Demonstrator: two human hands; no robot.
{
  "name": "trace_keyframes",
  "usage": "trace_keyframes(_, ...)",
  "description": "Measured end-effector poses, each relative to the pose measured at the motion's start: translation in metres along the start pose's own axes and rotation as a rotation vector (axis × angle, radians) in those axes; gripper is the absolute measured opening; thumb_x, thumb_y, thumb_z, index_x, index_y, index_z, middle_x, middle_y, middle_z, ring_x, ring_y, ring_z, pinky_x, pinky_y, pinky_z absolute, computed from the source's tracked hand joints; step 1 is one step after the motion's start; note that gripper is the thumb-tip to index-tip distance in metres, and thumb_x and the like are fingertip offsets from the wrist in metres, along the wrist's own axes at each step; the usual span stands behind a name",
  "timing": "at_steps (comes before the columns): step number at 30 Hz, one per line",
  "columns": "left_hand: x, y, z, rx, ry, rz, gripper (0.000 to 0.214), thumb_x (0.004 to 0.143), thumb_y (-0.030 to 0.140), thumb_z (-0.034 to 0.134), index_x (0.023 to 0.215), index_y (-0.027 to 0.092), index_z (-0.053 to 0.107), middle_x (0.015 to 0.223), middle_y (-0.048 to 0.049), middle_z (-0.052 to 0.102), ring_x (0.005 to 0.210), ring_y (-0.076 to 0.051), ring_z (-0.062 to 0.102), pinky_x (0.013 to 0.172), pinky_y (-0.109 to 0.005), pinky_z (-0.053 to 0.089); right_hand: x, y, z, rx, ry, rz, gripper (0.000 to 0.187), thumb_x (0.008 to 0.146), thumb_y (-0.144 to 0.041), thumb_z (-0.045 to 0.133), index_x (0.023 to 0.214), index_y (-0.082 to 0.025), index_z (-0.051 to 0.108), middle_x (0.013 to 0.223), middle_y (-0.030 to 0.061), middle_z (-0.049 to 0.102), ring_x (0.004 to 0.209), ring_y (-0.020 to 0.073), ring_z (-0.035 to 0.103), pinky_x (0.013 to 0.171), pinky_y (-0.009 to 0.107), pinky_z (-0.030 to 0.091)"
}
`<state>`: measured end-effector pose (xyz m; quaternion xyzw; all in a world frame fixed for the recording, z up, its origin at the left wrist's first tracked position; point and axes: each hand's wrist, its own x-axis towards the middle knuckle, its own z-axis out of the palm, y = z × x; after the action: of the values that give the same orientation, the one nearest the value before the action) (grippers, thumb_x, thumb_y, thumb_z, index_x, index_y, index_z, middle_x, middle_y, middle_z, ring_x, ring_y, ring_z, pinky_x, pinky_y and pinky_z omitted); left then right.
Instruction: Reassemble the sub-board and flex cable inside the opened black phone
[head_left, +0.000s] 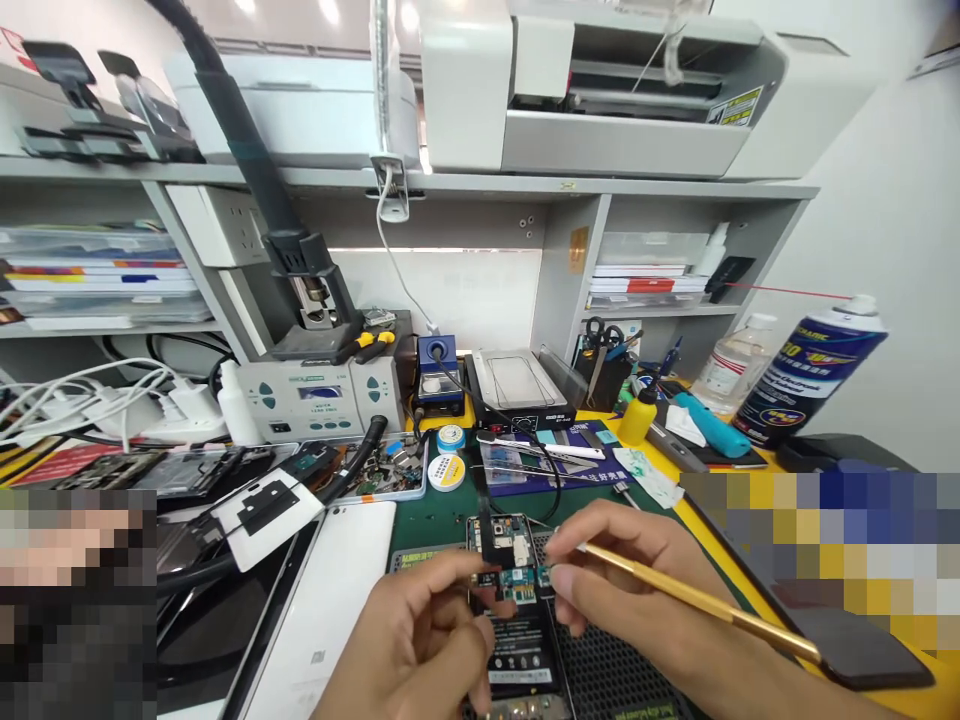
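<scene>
An opened phone [511, 600] lies on the green mat [435, 510] in front of me, its circuit board and black battery exposed. My left hand [420, 640] has its fingers pinched at the left side of the board. My right hand [637, 590] grips a thin gold-coloured tool [697, 600], its tip at the board's right side and its handle running back to the right. What the left fingers hold, if anything, is too small to make out.
A white phone [330, 610] and a dark tablet lie at the left. A soldering station [322, 395], a small heating plate [517, 385], solder rolls [448, 470], a yellow bottle [637, 415], a spray can [810, 370] and tool holders stand behind. Shelves carry printers.
</scene>
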<state>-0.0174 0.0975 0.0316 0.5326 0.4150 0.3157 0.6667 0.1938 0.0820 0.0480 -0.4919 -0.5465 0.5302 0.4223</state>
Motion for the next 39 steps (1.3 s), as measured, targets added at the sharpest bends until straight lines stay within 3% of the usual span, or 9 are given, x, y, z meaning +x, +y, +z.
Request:
trace_keyframes(3,0.001,0.0,-0.003,0.023,-0.04,0.004,0.046,0.085,0.049,0.068,0.113,0.013,0.064,0.058,0.001,0.064,0.044,-0.009,0.049,0.046,-0.02,0.041,0.002,0.0,0.001,0.026,-0.037,-0.048,0.011,0.091,-0.029,0.07,0.092,-0.018,0.067,0.07,-0.0012,0.068,0.065,0.0138,0.064,0.063,0.025,0.052)
trace_keyframes(6,0.004,-0.002,-0.006,0.061,-0.055,0.042,0.041,0.089,0.055,0.067,0.101,0.016,0.063,0.055,0.0021,0.062,0.044,-0.01,0.049,0.043,-0.02,0.042,0.004,0.0,0.001,0.025,-0.096,-0.08,0.011,0.086,-0.027,0.073,0.089,-0.017,0.067,0.068,-0.0018,0.066,0.063,0.0137,0.063,0.06,0.026,0.051)
trace_keyframes(10,0.005,-0.004,-0.01,0.122,-0.041,0.066,0.036,0.088,0.053,0.069,0.083,0.018,0.061,0.055,0.0024,0.061,0.045,-0.009,0.05,0.044,-0.019,0.041,0.005,0.002,0.0,0.015,-0.124,-0.071,0.009,0.081,-0.023,0.073,0.086,-0.017,0.067,0.068,-0.0012,0.067,0.063,0.015,0.064,0.06,0.027,0.051)
trace_keyframes(18,0.0,0.006,-0.014,0.302,-0.079,0.051,0.034,0.092,0.051,0.064,0.082,0.019,0.065,0.052,0.0068,0.047,0.047,-0.01,0.04,0.044,-0.021,0.031,0.001,0.003,-0.003,-0.065,-0.212,-0.073,0.009,0.08,-0.015,0.069,0.089,-0.018,0.07,0.068,-0.0023,0.067,0.061,0.0134,0.06,0.056,0.024,0.046)
trace_keyframes(25,-0.002,0.014,-0.01,0.434,-0.271,-0.021,0.038,0.092,0.041,0.065,0.065,0.02,0.049,0.055,0.0092,0.032,0.05,-0.009,0.025,0.048,-0.027,0.017,0.013,0.0,-0.013,-0.107,-0.133,-0.113,0.008,0.084,-0.023,0.07,0.087,-0.017,0.073,0.067,0.001,0.071,0.06,0.0149,0.063,0.054,0.025,0.048)
trace_keyframes(30,-0.002,0.02,-0.01,0.5,-0.375,-0.02,0.033,0.097,0.039,0.057,0.072,0.021,0.046,0.065,0.008,0.027,0.059,-0.011,0.02,0.053,-0.029,0.016,0.018,0.003,-0.014,-0.096,-0.092,-0.125,0.014,0.079,-0.027,0.075,0.09,-0.018,0.076,0.065,0.0009,0.073,0.057,0.0153,0.066,0.053,0.026,0.052)
trace_keyframes(39,0.007,0.017,-0.019,0.626,-0.441,-0.049,0.016,0.097,0.025,0.053,0.082,0.02,0.057,0.072,0.0067,0.039,0.063,-0.012,0.031,0.055,-0.027,0.025,0.025,0.015,-0.013,-0.066,-0.105,-0.085,0.013,0.079,-0.027,0.076,0.089,-0.018,0.075,0.066,0.0013,0.073,0.058,0.0155,0.068,0.052,0.025,0.052)
